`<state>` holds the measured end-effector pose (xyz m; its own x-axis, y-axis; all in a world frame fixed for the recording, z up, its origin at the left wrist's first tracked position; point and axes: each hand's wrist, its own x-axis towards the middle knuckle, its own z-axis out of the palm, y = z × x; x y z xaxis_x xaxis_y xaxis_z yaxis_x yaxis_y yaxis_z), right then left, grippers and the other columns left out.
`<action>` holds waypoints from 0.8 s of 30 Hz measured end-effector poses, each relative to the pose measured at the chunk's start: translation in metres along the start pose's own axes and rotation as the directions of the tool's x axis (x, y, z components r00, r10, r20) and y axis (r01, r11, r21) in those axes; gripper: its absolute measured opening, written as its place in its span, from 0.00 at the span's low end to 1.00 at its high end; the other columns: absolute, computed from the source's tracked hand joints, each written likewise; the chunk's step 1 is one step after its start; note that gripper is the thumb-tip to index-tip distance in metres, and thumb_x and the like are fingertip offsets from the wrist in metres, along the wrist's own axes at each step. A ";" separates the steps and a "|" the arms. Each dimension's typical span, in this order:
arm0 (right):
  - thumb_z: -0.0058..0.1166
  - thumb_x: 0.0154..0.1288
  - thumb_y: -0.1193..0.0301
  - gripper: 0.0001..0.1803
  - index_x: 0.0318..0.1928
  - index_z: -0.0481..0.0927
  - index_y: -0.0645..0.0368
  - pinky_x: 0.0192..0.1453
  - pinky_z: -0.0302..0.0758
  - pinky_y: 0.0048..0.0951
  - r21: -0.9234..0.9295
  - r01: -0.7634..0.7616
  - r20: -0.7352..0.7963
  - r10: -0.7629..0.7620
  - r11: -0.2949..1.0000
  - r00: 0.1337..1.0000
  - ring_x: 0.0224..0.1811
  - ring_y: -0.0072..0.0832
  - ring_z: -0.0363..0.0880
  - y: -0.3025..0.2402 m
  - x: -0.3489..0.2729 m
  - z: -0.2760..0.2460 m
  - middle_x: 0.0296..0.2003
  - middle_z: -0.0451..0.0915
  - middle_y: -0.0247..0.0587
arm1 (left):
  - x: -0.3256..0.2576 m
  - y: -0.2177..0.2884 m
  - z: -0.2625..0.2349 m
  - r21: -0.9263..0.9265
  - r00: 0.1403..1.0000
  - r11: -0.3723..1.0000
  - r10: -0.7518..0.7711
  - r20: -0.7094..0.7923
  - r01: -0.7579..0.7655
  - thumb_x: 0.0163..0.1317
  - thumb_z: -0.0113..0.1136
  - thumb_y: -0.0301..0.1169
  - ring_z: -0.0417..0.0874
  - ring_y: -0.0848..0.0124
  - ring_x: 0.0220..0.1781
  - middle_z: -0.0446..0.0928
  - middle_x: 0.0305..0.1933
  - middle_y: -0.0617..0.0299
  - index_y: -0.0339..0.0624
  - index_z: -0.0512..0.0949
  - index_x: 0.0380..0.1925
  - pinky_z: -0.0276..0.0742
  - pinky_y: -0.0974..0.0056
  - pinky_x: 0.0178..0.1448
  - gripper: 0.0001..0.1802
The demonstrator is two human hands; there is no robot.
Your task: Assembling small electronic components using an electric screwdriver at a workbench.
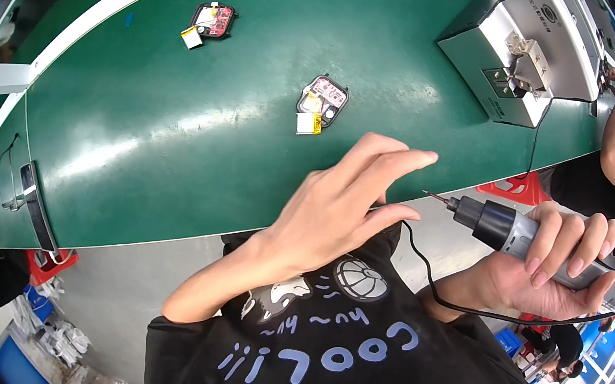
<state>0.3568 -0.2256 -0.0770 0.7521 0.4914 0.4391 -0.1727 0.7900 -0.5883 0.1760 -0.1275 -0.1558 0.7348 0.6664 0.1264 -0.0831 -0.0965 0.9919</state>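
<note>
My right hand (550, 271) is wrapped round an electric screwdriver (516, 232), grey with a black nose, held in front of the table's near edge. Its thin bit points up and left, toward my left hand. From its rear end a black cable (451, 304) loops across in front of my shirt. My left hand (345, 202) hovers at the table edge, fingers stretched and thumb apart, with nothing visible in it. Beyond its fingers lies an opened black device housing (335, 96) with a red circuit board, and a silver-and-yellow battery pouch (307, 123) beside it.
On the green table (186, 178), another opened housing (218, 18) with a battery pouch (191, 37) lies farther back. A white-and-black screw feeder machine (525, 48) stands at the right. A black bar-shaped object (35, 205) is at the far left. Other people sit at both sides.
</note>
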 end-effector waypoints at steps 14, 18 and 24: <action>0.61 0.72 0.61 0.18 0.41 0.65 0.57 0.11 0.67 0.24 -0.002 -0.032 -0.016 0.032 0.999 0.999 0.09 0.23 0.65 0.001 -0.002 0.000 0.23 0.70 0.33 | 0.021 0.000 -0.095 0.888 0.896 0.138 0.139 0.422 -0.439 0.60 0.71 0.34 0.80 0.67 0.60 0.79 0.65 0.70 0.49 0.79 0.66 0.78 0.61 0.59 0.31; 0.61 0.72 0.61 0.19 0.40 0.64 0.57 0.12 0.69 0.25 -0.014 -0.029 -0.017 0.029 0.999 0.999 0.09 0.23 0.66 0.000 -0.003 0.001 0.23 0.71 0.34 | 0.034 0.004 -0.097 0.829 0.877 0.289 0.185 0.443 -0.480 0.60 0.68 0.28 0.83 0.67 0.51 0.82 0.59 0.66 0.43 0.82 0.59 0.84 0.63 0.52 0.25; 0.60 0.73 0.60 0.18 0.40 0.64 0.56 0.13 0.73 0.25 0.007 -0.041 0.038 0.041 0.999 0.998 0.09 0.23 0.68 0.006 0.001 0.002 0.23 0.71 0.34 | 0.044 0.006 -0.088 0.841 0.872 0.238 0.187 0.452 -0.486 0.54 0.66 0.25 0.83 0.67 0.46 0.82 0.51 0.64 0.37 0.82 0.49 0.85 0.64 0.48 0.19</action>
<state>0.3556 -0.2194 -0.0784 0.7198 0.5370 0.4399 -0.2080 0.7715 -0.6013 0.1486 -0.0337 -0.1424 0.9294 0.2292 0.2892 0.1885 -0.9686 0.1619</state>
